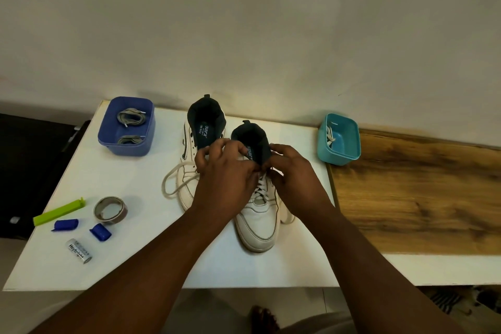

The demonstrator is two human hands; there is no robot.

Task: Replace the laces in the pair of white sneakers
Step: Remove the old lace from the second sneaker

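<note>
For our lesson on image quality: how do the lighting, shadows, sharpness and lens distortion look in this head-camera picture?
Head view: dim, warm light with darker corners; soft shadows beside the blue tub and tape roll; the white table edges splay outward, a wide-angle effect; the battery label stays readable, while the hands' fingers at the right sneaker look slightly soft.

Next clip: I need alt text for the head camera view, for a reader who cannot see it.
Both hands, left hand and right hand, pinch the white lace at the top eyelets of the right sneaker on a white table; the left sneaker stands beside it. A blue tub holds grey laces, a teal tub white ones.
</note>
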